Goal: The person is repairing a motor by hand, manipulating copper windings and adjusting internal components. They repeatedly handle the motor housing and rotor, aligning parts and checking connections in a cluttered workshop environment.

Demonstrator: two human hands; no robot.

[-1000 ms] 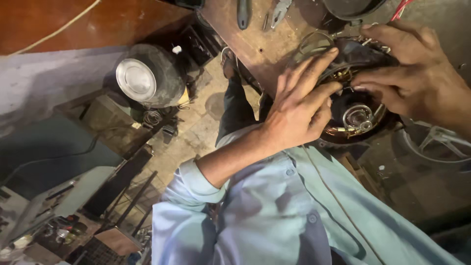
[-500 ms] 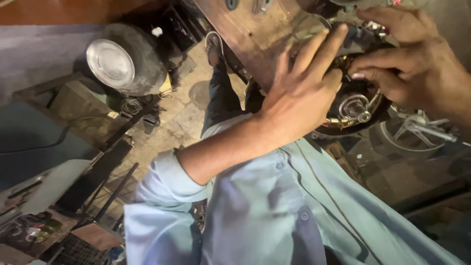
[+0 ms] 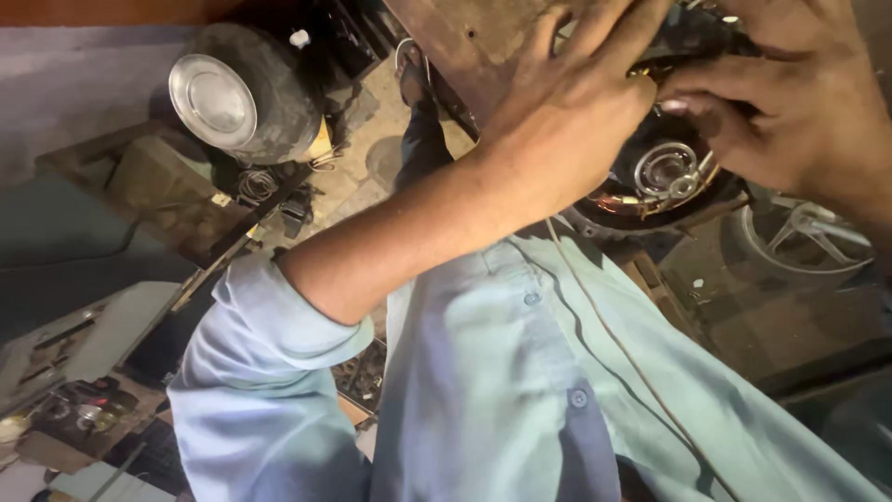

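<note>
A round motor stator point(image 3: 664, 177) with copper windings and a shiny centre bearing sits at the edge of a worn wooden bench point(image 3: 469, 42). My left hand point(image 3: 567, 107) lies flat on its left side, fingers stretched up over the rim. On its upper right my right hand point(image 3: 799, 112) curls its fingers around the rim. Both hands hide most of the top of the stator. My light blue shirt point(image 3: 502, 372) fills the lower middle of the view, the sleeve rolled up at the elbow.
A dark drum with a shiny metal lid point(image 3: 214, 98) stands on the floor at the left. Metal scraps and tools point(image 3: 74, 409) lie at lower left. A pale wheel-like part point(image 3: 799, 237) rests below the bench at right. My sandalled foot point(image 3: 413, 79) shows on the floor.
The view has tilted and closed in, so the hands and stator have slid toward the top edge. Both hands keep their hold on the stator.
</note>
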